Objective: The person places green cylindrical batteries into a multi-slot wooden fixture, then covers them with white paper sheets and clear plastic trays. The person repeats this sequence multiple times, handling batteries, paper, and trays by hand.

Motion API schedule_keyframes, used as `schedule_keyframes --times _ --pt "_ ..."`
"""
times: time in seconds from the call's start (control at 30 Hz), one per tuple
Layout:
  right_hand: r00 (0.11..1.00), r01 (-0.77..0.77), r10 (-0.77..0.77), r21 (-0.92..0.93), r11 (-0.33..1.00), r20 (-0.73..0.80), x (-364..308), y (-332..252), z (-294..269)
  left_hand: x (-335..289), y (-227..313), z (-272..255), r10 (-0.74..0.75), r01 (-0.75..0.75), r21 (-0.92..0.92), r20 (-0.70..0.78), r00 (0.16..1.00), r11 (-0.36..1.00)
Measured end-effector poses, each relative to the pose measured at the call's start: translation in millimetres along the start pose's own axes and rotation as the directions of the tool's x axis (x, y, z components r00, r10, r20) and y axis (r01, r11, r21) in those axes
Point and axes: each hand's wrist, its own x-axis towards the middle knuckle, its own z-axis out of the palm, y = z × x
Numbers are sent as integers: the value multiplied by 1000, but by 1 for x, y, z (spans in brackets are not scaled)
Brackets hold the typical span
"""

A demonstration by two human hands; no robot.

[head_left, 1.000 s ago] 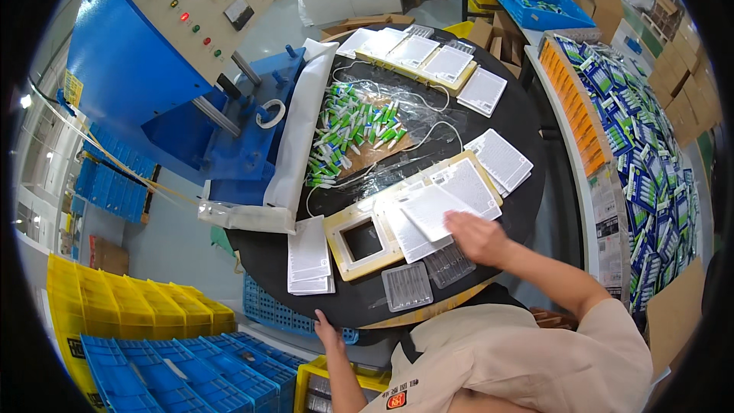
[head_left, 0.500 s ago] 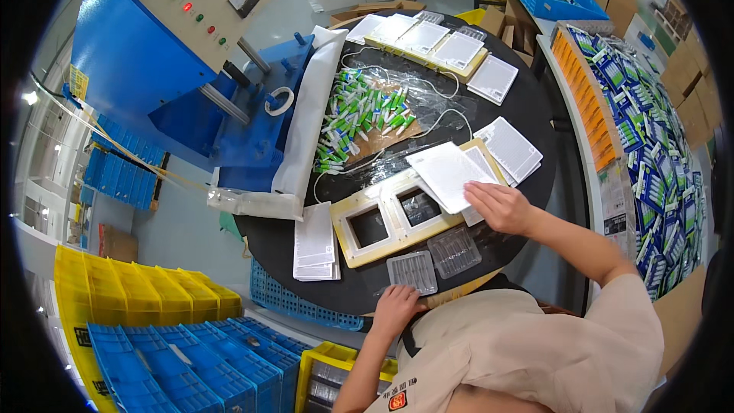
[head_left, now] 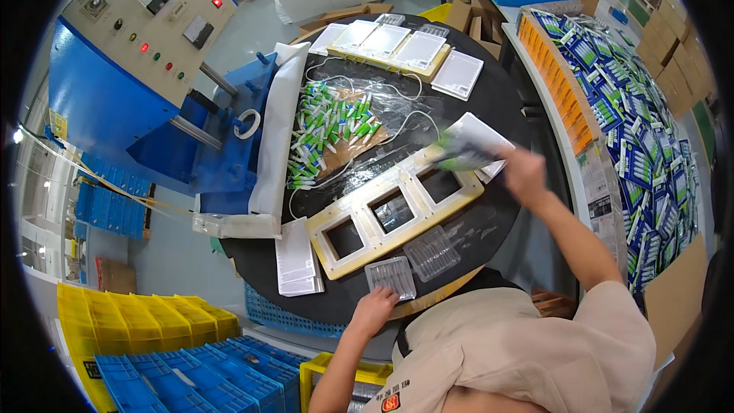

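While we stand at the bench point(head_left: 489, 92):
Right hand point(head_left: 522, 172): we grip green pens point(head_left: 459, 154) over the frame point(head_left: 394, 206).
Left hand point(head_left: 375, 309): fingers rest on a tray point(head_left: 390, 277), steadying it.

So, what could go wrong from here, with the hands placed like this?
1. The right hand holds a bundle of green-and-white pieces that looks blurred, so some may drop beside the cream frame.
2. The clear tray under the left hand sits near the round table's edge and might slide off.
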Motion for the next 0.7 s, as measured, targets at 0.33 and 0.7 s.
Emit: schedule_keyframes --times 0.33,0.7 --pt "453 -410 870 821 398 -195 -62 72 -103 2 10 8 -62 69 20 -254 965 997" --pt "416 229 -451 389 892 790 -51 -132 79 20 -20 -102 -393 131 -519 -434 810 845"
